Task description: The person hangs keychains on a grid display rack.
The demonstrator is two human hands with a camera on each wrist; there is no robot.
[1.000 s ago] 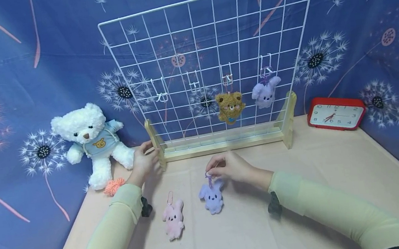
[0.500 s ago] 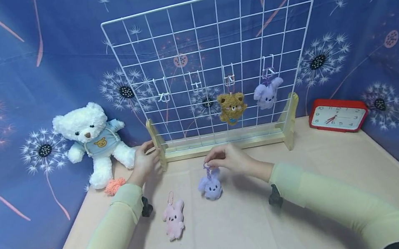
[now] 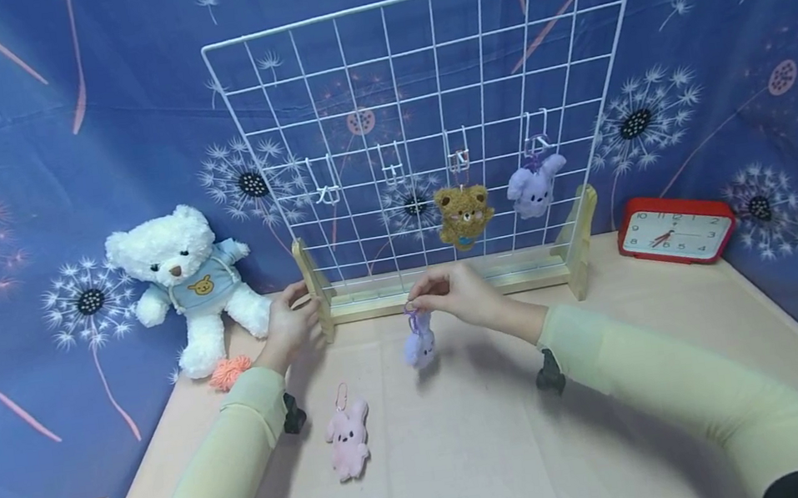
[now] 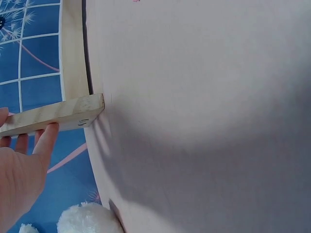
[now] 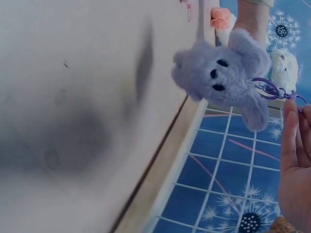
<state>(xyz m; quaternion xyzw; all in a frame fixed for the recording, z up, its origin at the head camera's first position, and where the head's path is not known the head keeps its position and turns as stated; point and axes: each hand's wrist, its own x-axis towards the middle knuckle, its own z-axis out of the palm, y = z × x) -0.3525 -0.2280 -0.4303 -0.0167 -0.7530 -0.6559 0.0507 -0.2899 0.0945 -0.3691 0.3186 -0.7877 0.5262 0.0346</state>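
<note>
In the head view my right hand [image 3: 464,297] pinches the purple ring [image 5: 272,90] of a lilac bunny plush keychain [image 3: 421,349], which hangs over the table before the rack's base. The right wrist view shows its face and dangling ears. My left hand [image 3: 291,324] holds the left wooden foot [image 4: 53,115] of a white wire grid rack [image 3: 411,54], thumb on one side and fingers on the other. A pink bunny keychain [image 3: 349,442] lies on the table between my forearms. On the rack hang a brown bear keychain [image 3: 463,213] and another lilac bunny keychain [image 3: 536,187].
Two white hooks, a left hook [image 3: 327,194] and a second hook [image 3: 392,172], carry nothing on the grid. A white teddy bear [image 3: 178,270] sits at the left, by an orange yarn bundle [image 3: 229,373]. A red clock [image 3: 677,230] stands at the right.
My right hand has raised the lilac bunny keychain off the table and moved it toward the rack; the plush has turned sideways. My left hand stays on the wooden foot.
</note>
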